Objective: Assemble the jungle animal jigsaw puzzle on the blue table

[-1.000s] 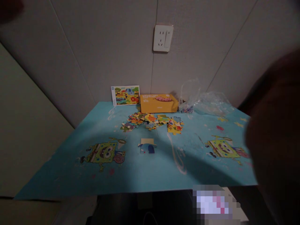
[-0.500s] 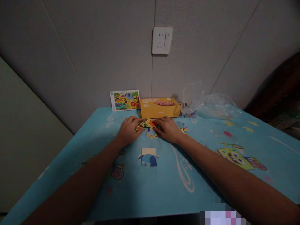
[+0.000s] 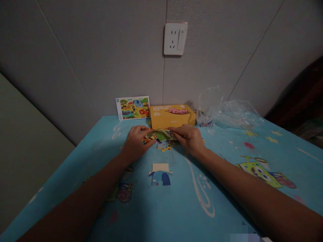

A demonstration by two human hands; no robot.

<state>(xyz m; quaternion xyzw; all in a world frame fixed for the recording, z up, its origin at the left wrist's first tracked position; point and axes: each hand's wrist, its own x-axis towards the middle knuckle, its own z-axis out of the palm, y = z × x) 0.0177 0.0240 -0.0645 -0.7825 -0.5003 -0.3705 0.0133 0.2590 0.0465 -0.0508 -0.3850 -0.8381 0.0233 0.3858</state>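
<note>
My left hand point(image 3: 137, 140) is closed around the left side of a cluster of jigsaw puzzle pieces point(image 3: 149, 136), thumb at the near side. My right hand point(image 3: 191, 137) pinches the right end of a green puzzle piece point(image 3: 163, 135) between thumb and fingers. Just below, a blue-and-yellow puzzle piece point(image 3: 163, 145) lies on the table, partly covered. Closer to me, apart from both hands, lies a puzzle piece with a blue elephant face point(image 3: 160, 177) joined to or touching a plain beige part above it. Some pieces behind my right hand are mostly hidden.
A yellow puzzle box point(image 3: 173, 116) stands against the wall behind my hands. Left of it leans a picture card point(image 3: 133, 108) with animals. Clear plastic bags point(image 3: 238, 114) lie at the back right. The table bears a blue cartoon cloth point(image 3: 176, 208). A socket point(image 3: 175, 39) is on the wall.
My right hand has lifted and turned slightly, now pinching a green piece; an orange-yellow piece showed there before. My left hand stays on the cluster. The view has shifted slightly.
</note>
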